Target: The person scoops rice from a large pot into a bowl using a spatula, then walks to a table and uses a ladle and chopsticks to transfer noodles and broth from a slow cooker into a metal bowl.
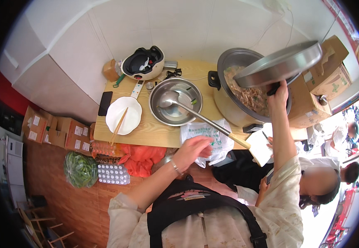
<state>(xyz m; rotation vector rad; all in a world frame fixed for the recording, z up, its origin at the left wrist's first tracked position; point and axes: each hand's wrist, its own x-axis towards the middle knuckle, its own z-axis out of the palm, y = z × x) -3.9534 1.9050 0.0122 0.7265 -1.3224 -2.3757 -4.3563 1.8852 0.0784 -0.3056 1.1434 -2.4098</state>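
My right hand [279, 91] grips the dark handle of a large round metal lid [280, 66], tilted above a big rice-cooker-style pot [238, 114]. Inside the pot lies shredded, brownish cooked food [251, 97]. My left hand [196, 148], fingers loosely curled and apart, hovers over or beside a white plastic bag [224, 136] at the table's front edge; it holds nothing that I can see. A steel basin [153, 108] stands left of the pot, with a large ladle [168, 99] resting in it. The ladle's wooden-tipped handle reaches across the bag.
On the wooden table [164, 136] are a white scalloped plate [116, 116] with chopsticks, a phone [105, 104], a remote control [138, 89] and a helmet [157, 66]. Cardboard boxes [309, 105] stand right of the pot. A person [319, 164] beside me writes in a notebook [258, 148].
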